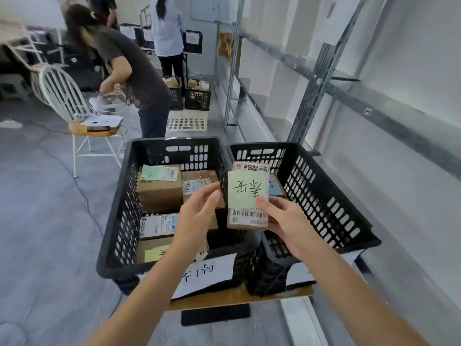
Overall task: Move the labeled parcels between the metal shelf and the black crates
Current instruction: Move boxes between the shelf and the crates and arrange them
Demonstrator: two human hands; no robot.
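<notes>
The metal shelf point(324, 78) runs along the wall on the right. Beside it two black crates sit side by side: the left crate point(119, 208) is packed with cardboard boxes, the right crate point(324, 196) has few. Above the gap between them, the right hand point(287, 222) grips a small parcel point(248, 196) bearing a green handwritten note, while the left hand point(197, 216), fingers loosely open, touches the note's left edge.

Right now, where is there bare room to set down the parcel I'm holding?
The right crate shows open floor along its near and right walls, one parcel at the back. The metal shelf looks bare. The left crate is crowded. The held parcel is in the right hand.
</notes>
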